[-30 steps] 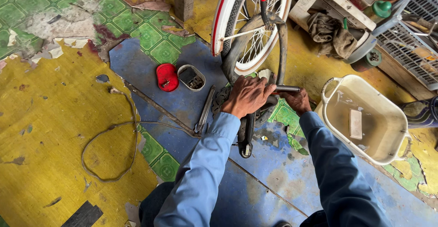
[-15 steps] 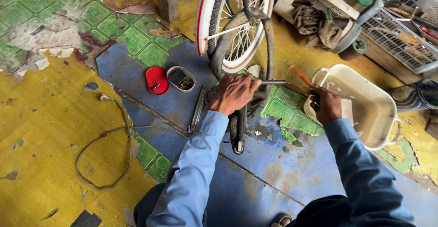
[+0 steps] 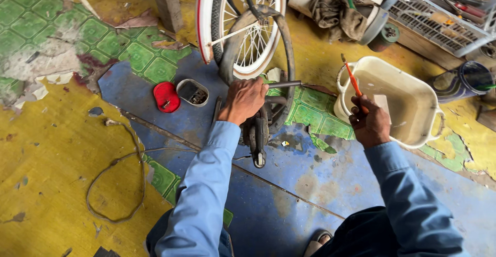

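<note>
a person in blue sleeves works on a bicycle tyre on a patched workshop floor, one hand on the rubber, the other lifting a tool over a basin.

the left hand is closed over the black tyre, pressing its loose lower part down beside the small white-rimmed bicycle wheel; the right hand is clenched around a thin orange-handled tool, held upright above the near rim of the cream plastic basin. the tyre stands partly off the rim, near a red lid and an open tin of small parts. to do this well, the left hand would best keep the tyre pinned flat so it cannot spring back, while the tool comes in low and shallow at the rim edge to avoid pinching the rubber.
</note>
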### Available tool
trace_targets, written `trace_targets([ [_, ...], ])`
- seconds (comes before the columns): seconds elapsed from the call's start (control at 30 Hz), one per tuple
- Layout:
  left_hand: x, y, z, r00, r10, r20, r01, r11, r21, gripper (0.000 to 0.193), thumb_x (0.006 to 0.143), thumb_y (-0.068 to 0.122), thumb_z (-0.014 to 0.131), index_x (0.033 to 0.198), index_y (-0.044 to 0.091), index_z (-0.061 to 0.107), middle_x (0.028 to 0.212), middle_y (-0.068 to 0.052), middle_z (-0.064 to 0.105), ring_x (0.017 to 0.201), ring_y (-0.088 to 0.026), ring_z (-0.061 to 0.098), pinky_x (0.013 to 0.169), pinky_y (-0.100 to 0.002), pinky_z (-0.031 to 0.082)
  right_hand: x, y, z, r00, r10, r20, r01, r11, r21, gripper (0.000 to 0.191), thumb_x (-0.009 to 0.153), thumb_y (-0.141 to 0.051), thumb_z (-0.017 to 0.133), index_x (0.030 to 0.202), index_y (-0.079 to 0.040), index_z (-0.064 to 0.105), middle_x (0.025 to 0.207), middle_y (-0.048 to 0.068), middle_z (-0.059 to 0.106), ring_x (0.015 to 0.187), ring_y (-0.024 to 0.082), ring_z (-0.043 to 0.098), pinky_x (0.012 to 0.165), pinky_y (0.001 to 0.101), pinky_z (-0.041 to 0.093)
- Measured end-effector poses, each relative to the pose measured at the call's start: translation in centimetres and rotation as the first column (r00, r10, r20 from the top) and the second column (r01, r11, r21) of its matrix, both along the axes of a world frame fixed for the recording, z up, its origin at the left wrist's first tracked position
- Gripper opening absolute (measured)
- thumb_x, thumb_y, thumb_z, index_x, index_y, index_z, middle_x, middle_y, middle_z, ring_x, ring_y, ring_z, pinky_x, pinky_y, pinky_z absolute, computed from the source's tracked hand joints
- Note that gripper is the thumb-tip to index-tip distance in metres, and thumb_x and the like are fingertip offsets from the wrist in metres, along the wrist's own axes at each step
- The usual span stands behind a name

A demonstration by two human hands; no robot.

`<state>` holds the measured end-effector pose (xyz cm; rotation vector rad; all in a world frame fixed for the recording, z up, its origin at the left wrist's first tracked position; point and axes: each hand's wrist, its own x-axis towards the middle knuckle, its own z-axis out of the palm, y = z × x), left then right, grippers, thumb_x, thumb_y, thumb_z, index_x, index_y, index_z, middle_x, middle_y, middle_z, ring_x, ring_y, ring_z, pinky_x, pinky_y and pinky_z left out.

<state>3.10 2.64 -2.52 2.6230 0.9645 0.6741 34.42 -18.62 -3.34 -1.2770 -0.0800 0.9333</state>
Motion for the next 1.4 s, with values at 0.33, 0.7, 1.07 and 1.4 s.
trace_targets([
  [0.33, -0.8, -0.6, 0.7, 0.997, 0.044, -0.057, -0.043, 0.999, 0.011, 0.031, 0.105, 0.033, 0.049, 0.1, 0.006, 0.064, 0.088, -0.017, 0.072, 0.082, -0.037, 0.067, 0.078, -0.054, 0.046, 0.5, -0.6, -3.7, 0.998, -0.055, 0.028, 0.058, 0.991, -0.122, 0.021, 0.098, -0.018, 0.067, 0.114, -0.007, 0.07, 0.098, 0.004, 0.075, 0.073, 0.01, 0.057, 0.06, 0.026, 0.043],
  [0.7, -1.1, -0.6, 1.1, 0.992, 0.029, -0.119, -0.029, 1.0, 0.004, 0.034, 0.108, 0.034, 0.045, 0.102, 0.006, 0.063, 0.087, -0.015, 0.07, 0.084, -0.034, 0.067, 0.081, -0.053, 0.045, -1.2, -0.2, -2.7, 0.999, -0.009, 0.041, 0.014, 0.991, -0.133, 0.023, 0.097, -0.016, 0.068, 0.118, -0.007, 0.071, 0.097, 0.004, 0.076, 0.074, 0.01, 0.06, 0.063, 0.0261, 0.046],
  [1.07, -1.0, -0.7, 0.9, 0.994, 0.043, -0.099, -0.041, 0.999, 0.014, 0.033, 0.107, 0.034, 0.047, 0.101, 0.007, 0.064, 0.087, -0.014, 0.07, 0.083, -0.034, 0.066, 0.08, -0.053, 0.044, -2.1, 0.2, -2.5, 0.998, 0.01, 0.058, 0.0, 0.985, -0.17, 0.024, 0.097, -0.016, 0.068, 0.119, -0.007, 0.071, 0.097, 0.004, 0.075, 0.074, 0.009, 0.059, 0.064, 0.0268, 0.047],
  [1.4, -0.9, -0.8, 0.8, 0.997, 0.045, -0.064, -0.042, 0.998, 0.043, 0.031, 0.106, 0.033, 0.048, 0.099, 0.007, 0.064, 0.086, -0.013, 0.069, 0.082, -0.034, 0.066, 0.078, -0.053, 0.044, -1.9, 0.1, -3.1, 0.998, 0.023, 0.063, -0.012, 0.986, -0.169, 0.025, 0.097, -0.016, 0.068, 0.119, -0.006, 0.071, 0.097, 0.004, 0.076, 0.074, 0.009, 0.06, 0.065, 0.0262, 0.048],
])
